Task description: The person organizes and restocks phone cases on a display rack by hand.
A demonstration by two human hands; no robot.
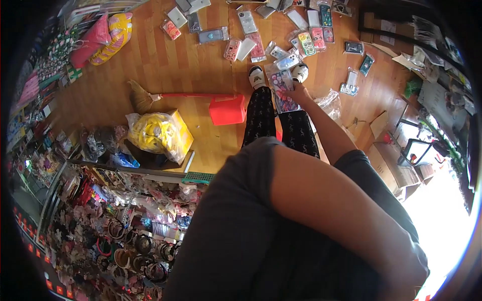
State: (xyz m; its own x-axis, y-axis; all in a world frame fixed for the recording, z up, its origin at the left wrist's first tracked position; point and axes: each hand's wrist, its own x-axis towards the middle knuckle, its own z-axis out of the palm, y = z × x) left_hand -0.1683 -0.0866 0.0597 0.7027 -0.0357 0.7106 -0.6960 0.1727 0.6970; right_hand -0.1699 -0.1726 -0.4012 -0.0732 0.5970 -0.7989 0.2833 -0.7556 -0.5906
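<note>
My right hand (pixel 299 94) reaches down between the shoes and closes on the edge of a packaged phone case (pixel 283 83) with a colourful print. Another dark printed package (pixel 286 104) lies against it, just under the fingers. Close beyond them on the floor is a light blue phone case in clear wrap (pixel 287 62). My left arm crosses in front of my body, its elbow at the lower right; the left hand is out of the frame.
More packaged cases (pixel 306 44) lie across the wooden floor (pixel 191 70). At left are a red dustpan (pixel 227 110), a broom (pixel 140 96) and an open box (pixel 183 133) with yellow bagged goods. Hair accessories (pixel 125 241) fill the lower left; cardboard boxes (pixel 394 163) stand right.
</note>
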